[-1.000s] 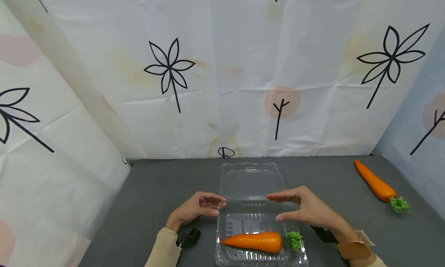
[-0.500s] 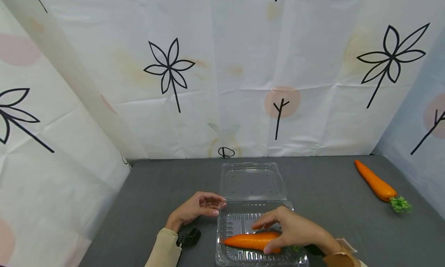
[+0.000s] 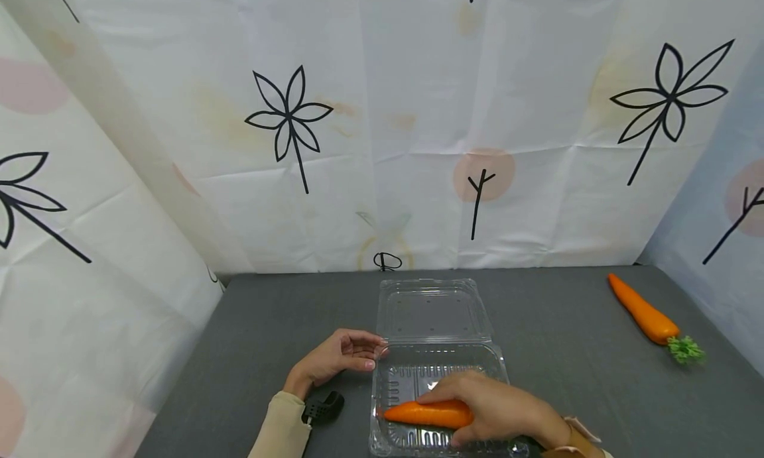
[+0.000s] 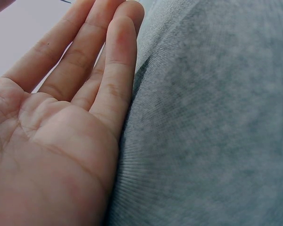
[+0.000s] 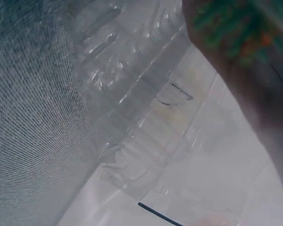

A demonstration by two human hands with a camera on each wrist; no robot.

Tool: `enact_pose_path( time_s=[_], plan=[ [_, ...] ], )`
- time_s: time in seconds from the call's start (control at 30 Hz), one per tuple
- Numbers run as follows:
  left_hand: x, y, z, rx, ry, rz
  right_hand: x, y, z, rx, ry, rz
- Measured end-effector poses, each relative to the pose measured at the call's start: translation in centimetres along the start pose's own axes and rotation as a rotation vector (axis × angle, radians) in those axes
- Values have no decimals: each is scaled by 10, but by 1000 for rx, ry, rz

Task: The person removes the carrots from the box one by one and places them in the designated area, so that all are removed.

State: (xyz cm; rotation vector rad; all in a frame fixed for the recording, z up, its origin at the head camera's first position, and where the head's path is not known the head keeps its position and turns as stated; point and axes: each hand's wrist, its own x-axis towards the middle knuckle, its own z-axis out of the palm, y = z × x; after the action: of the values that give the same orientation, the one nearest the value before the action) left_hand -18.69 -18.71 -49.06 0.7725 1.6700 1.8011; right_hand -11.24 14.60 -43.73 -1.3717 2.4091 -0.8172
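A clear plastic clamshell box (image 3: 406, 378) lies open on the grey table, its lid (image 3: 432, 310) folded back toward the wall. Inside, near the front, is an orange carrot (image 3: 424, 413), tip to the left. My right hand (image 3: 501, 408) grips its thick end from above, thumb on the near side and fingers on the far side. That hand hides the leafy top in the head view; green leaves (image 5: 236, 28) show in the right wrist view. My left hand (image 3: 340, 355) rests beside the box, fingertips right at its left rim, fingers loosely extended and palm (image 4: 61, 141) bare.
Another carrot (image 3: 643, 310) with a green top lies on the grey table (image 3: 286, 309) at the back right. White patterned cloth (image 3: 382, 126) hangs behind the table and along both sides.
My right hand has moved left and down from the box's right side and taken hold of the carrot. My left hand has stayed at the left rim.
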Motion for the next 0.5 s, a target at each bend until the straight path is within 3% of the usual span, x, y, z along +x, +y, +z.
enact_pose_path(
  time_s=[0.2,0.5],
  plan=[
    [-1,0,1,4,3,1,0,1,1,30,4,13],
    [0,0,2,12,-2,18,-1,5,-10,350,135,-74]
  ],
)
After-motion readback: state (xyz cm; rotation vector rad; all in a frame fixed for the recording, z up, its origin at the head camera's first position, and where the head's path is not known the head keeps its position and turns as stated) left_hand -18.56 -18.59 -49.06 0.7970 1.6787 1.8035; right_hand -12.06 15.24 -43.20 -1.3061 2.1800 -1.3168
